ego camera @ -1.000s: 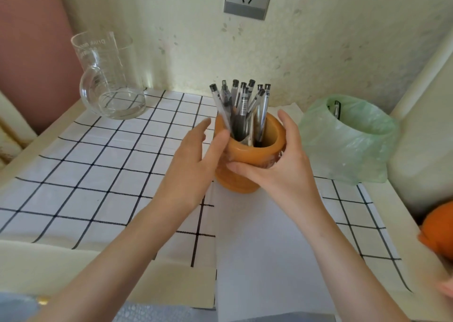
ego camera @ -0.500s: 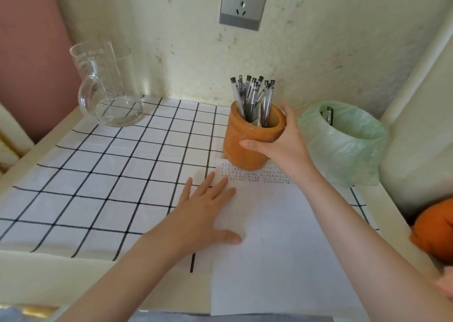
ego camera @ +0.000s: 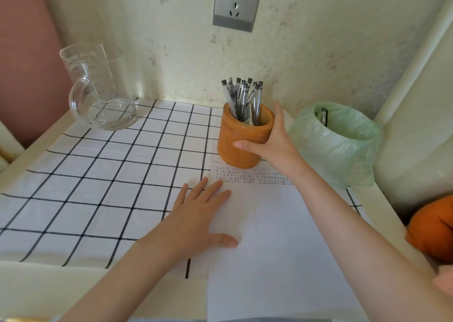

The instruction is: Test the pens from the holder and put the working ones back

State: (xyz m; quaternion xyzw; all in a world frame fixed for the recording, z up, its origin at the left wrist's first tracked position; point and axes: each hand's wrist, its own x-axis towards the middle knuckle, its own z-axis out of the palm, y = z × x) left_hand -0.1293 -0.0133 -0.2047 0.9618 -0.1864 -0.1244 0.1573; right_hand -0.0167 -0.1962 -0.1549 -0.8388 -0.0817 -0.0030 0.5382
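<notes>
Paper sheet (ego camera: 274,248), progress: rows of small dark test marks (ego camera: 252,177) run across its top, so some testing looks done; the rest of the page is blank
Left to do: neither hand has a pen and the holder (ego camera: 230,130) is crowded, so I judge that much of the testing remains
Glass jug (ego camera: 98,93): far left on the checked cloth (ego camera: 98,187), upright, with what looks like a shallow layer of clear liquid at the bottom
Left hand (ego camera: 196,221): flat across the left edge of the sheet, fingers straight and slightly apart, gripping nothing, pressing the page down
Holder: orange-brown cylinder, upright, standing at the top edge of the sheet just beyond the marks
Pens (ego camera: 242,98): a thick bunch, grey and clear, clicker ends up, leaning in different directions inside the holder; packed too tightly to count
Right hand (ego camera: 277,142): wrapped round the right side of the holder, thumb across the front and fingers curled behind, clamped on it
Green bin (ego camera: 343,150): just right of the holder, lined with a pale green bag; at least one dark pen (ego camera: 324,117) shows inside near the far rim, likely a reject
Orange object (ego camera: 434,228): at the right edge, soft-looking, cut off by the frame; I cannot tell what it is
</notes>
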